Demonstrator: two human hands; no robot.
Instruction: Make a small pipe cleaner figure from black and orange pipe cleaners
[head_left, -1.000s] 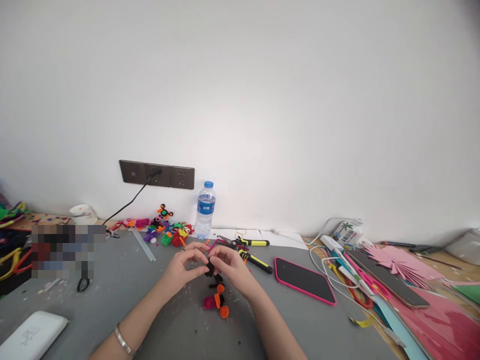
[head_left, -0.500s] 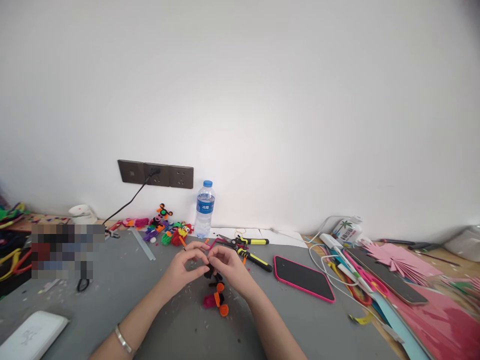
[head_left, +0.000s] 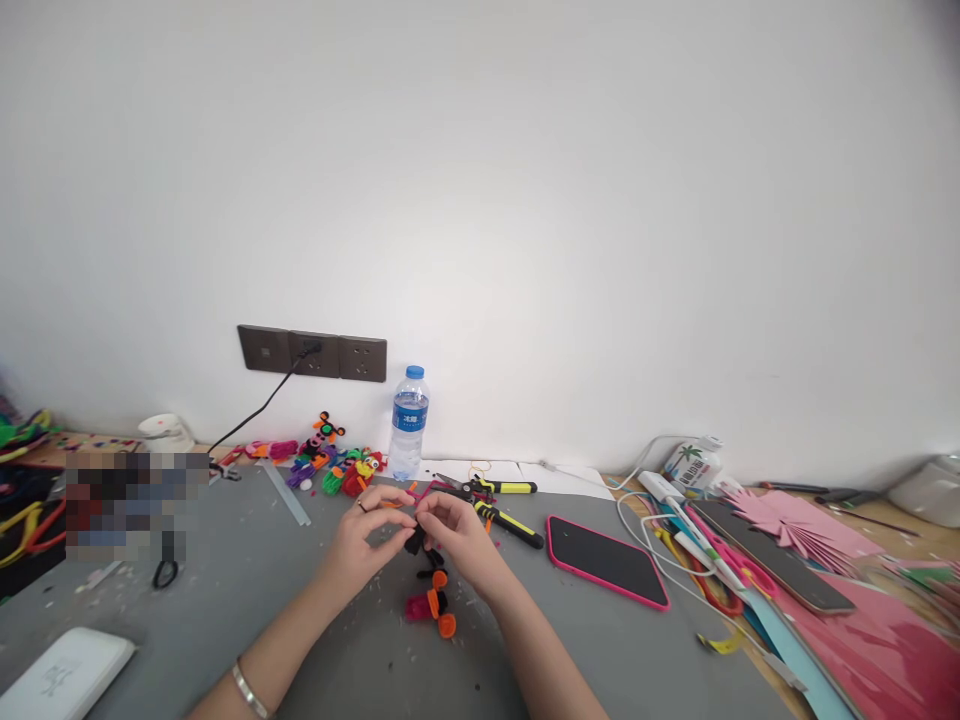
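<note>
My left hand [head_left: 367,535] and my right hand [head_left: 454,530] meet fingertip to fingertip over the grey mat [head_left: 360,660]. Both pinch a small black fuzzy piece [head_left: 414,541], which looks like bent pipe cleaner; the fingers hide part of it. Just below them on the mat lies an orange, magenta and black pipe-cleaner figure [head_left: 433,603], with another short black piece [head_left: 431,574] at its upper end. Beyond my right hand rest pliers with yellow and black handles [head_left: 510,524].
A water bottle [head_left: 409,425] stands by the wall, beside several finished pipe-cleaner figures [head_left: 364,472]. A pink-cased phone [head_left: 606,562] lies to the right, near a white cable and coloured paper [head_left: 885,640]. A white box-like device [head_left: 67,675] sits at left.
My left fingers have spread slightly and lifted from the black piece's side, showing more of it. Both hands stay in nearly the same place; the view has shifted slightly.
</note>
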